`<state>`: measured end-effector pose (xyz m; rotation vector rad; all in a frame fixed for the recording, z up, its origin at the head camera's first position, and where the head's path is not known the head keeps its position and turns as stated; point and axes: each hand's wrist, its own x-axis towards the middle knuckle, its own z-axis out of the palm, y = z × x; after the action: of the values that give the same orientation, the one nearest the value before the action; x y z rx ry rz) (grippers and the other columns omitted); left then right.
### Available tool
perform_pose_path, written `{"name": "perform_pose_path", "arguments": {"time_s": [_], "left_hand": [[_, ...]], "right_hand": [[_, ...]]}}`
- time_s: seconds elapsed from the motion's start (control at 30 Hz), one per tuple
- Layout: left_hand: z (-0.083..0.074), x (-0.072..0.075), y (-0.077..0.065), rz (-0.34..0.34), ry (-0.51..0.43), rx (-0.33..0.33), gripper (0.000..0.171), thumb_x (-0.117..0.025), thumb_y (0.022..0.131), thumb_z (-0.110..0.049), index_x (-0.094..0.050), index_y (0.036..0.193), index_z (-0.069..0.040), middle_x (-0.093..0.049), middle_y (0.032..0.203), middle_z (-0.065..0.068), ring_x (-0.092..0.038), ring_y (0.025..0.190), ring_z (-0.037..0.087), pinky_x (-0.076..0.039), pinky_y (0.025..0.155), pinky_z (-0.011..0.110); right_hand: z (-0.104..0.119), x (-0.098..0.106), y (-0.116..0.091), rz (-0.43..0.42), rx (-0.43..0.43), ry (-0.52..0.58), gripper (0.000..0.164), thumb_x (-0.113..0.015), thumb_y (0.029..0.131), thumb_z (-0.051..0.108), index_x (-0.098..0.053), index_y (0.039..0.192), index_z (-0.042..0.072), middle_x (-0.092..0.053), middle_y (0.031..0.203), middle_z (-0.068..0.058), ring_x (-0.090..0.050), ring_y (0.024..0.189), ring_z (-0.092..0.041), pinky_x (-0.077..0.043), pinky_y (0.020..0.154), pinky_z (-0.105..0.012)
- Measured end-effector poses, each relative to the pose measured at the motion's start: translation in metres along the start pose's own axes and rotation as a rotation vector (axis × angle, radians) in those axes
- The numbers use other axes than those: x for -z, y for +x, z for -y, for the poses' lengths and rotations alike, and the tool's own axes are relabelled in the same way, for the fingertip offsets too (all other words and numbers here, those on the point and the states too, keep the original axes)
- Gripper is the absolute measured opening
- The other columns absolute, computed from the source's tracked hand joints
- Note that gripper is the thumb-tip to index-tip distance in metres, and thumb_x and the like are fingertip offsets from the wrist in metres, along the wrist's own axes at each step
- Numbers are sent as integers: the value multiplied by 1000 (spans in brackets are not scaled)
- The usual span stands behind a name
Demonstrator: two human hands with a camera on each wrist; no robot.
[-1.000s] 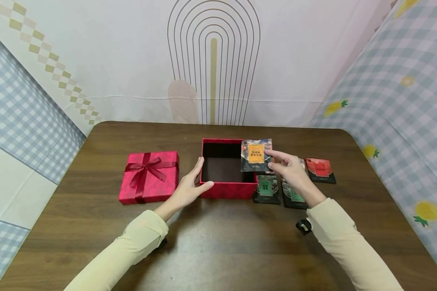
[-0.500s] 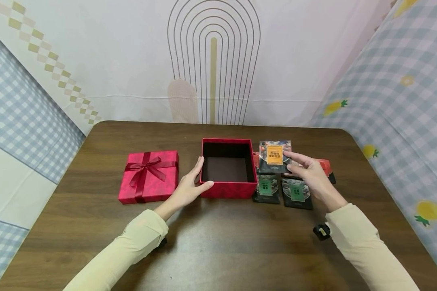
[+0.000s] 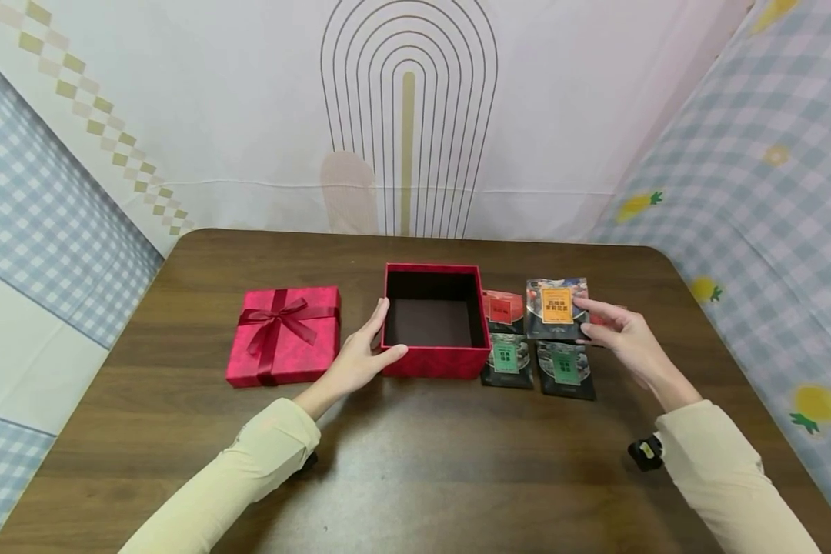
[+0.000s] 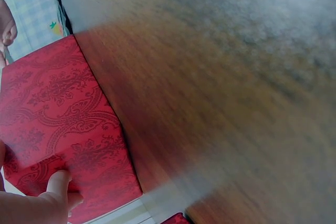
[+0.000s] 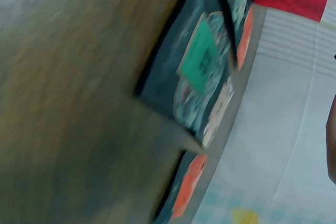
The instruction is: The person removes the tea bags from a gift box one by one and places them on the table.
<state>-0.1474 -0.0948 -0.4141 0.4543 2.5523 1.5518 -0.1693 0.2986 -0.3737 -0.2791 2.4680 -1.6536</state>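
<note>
My right hand (image 3: 626, 342) pinches the right edge of a dark sachet (image 3: 556, 327) with an orange label, between thumb and fingers. That sachet hangs over the group of sachets right of an open red gift box (image 3: 435, 363), whose dark inside holds nothing visible. My left hand (image 3: 355, 362) touches the box's left side, its fingers extended and thumb at the near left corner. In the left wrist view the thumb (image 4: 59, 182) lies against the patterned red wall. Two green-labelled sachets (image 3: 565, 371) lie nearest me. A red-labelled sachet (image 3: 502, 310) lies behind one.
To the left lies the red lid (image 3: 284, 338) with a ribbon bow. Another red-labelled sachet (image 5: 190, 184) lies at the right, mostly hidden behind my right hand in the head view. The brown wooden table (image 3: 415, 454) meets a patterned cloth (image 3: 270, 115) at its back.
My right hand has carried the orange-labelled sachet rightward, from over the box's right edge to above the sachets on the table. The left hand has stayed at the box.
</note>
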Motion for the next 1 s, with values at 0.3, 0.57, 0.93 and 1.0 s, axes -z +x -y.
{"name": "perform_pose_path", "arguments": {"time_s": [0.3,0.57,0.93,1.0], "left_hand": [[0,0,0,1,4,-2,82,-64,86,-22,-11,148,-14,-7,153,7,-19,137,23,-37,100,42],[0,0,0,-2,-1,3,82,-64,86,-22,-11,148,-14,-7,153,8,-18,137,24,-37,99,42],[0,0,0,-3,6,6,82,-64,86,-22,-11,148,-14,-7,153,9,-18,137,23,-37,99,42],[1,0,0,-3,3,4,82,-64,86,-22,-11,148,-14,-7,153,9,-18,137,24,-38,98,42]], "right_hand": [[-52,33,-15,32,4,69,45,-54,92,11,-45,135,8,-46,121,14,-60,92,-1,-53,74,-26],[-112,66,-27,3,-47,-9,45,-55,92,20,-46,135,17,-45,124,18,-58,95,1,-53,73,-26],[-72,67,-58,58,-57,-10,38,-53,91,2,-56,127,15,-45,111,34,-58,88,6,-54,67,-26],[-78,71,-60,59,-55,6,38,-53,90,1,-57,125,16,-46,111,34,-59,87,5,-54,67,-27]]}}
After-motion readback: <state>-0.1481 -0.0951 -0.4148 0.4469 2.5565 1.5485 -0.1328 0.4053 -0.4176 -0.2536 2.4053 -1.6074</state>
